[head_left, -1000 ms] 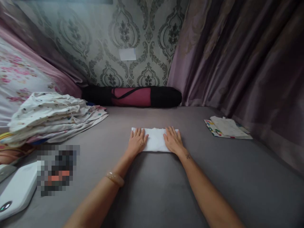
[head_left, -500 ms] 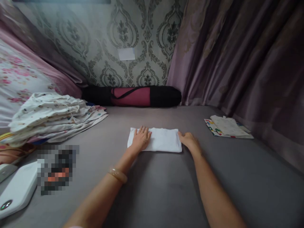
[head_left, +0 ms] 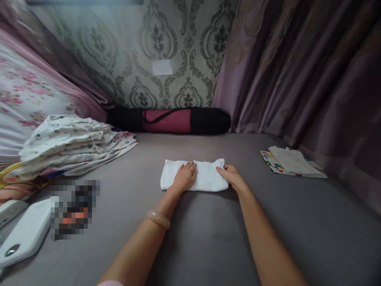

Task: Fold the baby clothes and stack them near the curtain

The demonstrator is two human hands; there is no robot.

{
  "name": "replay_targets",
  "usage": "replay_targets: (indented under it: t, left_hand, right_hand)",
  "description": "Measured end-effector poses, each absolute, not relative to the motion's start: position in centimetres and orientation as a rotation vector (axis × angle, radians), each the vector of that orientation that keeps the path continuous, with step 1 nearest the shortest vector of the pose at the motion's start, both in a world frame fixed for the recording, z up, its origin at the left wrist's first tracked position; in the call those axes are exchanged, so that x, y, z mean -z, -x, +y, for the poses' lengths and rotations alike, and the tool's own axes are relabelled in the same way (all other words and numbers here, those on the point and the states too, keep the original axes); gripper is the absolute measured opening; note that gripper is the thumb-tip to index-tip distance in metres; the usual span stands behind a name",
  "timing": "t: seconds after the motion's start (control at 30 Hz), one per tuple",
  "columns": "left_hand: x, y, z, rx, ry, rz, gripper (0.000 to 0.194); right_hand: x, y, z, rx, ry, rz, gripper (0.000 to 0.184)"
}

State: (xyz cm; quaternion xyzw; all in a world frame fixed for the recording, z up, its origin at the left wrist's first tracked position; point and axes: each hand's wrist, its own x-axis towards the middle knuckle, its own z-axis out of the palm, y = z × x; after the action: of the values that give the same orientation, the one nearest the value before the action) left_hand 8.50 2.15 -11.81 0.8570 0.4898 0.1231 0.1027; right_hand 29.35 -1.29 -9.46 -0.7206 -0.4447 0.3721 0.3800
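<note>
A white cloth [head_left: 206, 176], folded into a flat rectangle, lies on the grey sheet in front of me. Flat on its middle rests my left hand [head_left: 186, 176], fingers stretched out, a pale bangle [head_left: 158, 219] on that wrist. My right hand [head_left: 230, 176] pinches the cloth's right edge, with the thumb on top and the other fingers tucked underneath, mostly hidden. The far right corner of the cloth is lifted slightly.
Folded printed cloths [head_left: 294, 163] lie to the right. A heap of patterned clothes [head_left: 68, 143] is at the left, with a white power bank [head_left: 28, 230] and a blurred-out object [head_left: 74, 210] nearer. A black-and-maroon roll bag [head_left: 168, 120] lies along the wall.
My left hand has slid right, towards the cloth's middle. My right hand has moved in over the right edge, its thumb now on top, and the far right corner has risen a little.
</note>
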Motion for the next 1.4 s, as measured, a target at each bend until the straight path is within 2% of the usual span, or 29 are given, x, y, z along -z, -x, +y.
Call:
replay_targets:
  t: [0.2,0.33,0.5,0.73,0.9,1.1,1.2,1.3,1.4]
  left_hand:
    - [11.7,-8.8,1.8,-0.353,-2.538,1.485,0.049]
    - [12.0,-8.7,2.0,-0.419,-2.508,1.497,0.047]
    - [12.3,-8.4,2.5,-0.552,-2.428,1.492,0.044]
    - [12.5,-8.8,2.3,-0.525,-2.511,1.525,0.047]
    - [12.1,-8.9,2.1,-0.473,-2.541,1.505,0.047]
    - [11.3,-7.8,2.5,-0.404,-2.590,1.406,0.055]
    - [10.9,-6.2,2.9,-0.512,-2.561,1.389,0.048]
    - [10.4,-3.6,3.4,-0.705,-2.481,1.418,0.033]
    - [10.2,-1.0,4.0,-0.929,-2.183,1.505,0.026]
  right_hand:
    - [8.4,-29.7,-2.2,-1.349,1.613,-0.947,0.037]
    - [7.9,-30.5,-2.3,-1.409,1.497,-0.868,0.034]
    - [7.0,-30.2,-2.6,-1.366,1.488,-0.873,0.031]
    - [4.9,-27.7,-2.5,-1.258,1.509,-0.940,0.025]
    - [3.3,-23.9,-0.9,-1.285,1.387,-0.940,0.021]
    - [3.1,-17.9,0.6,-1.250,1.486,-0.972,0.011]
    - [3.3,-16.4,0.7,-1.143,1.629,-1.053,0.011]
    - [3.4,-15.9,0.7,-1.069,1.704,-1.112,0.010]
    - [3.9,-15.3,0.9,-1.037,1.746,-1.197,0.011]
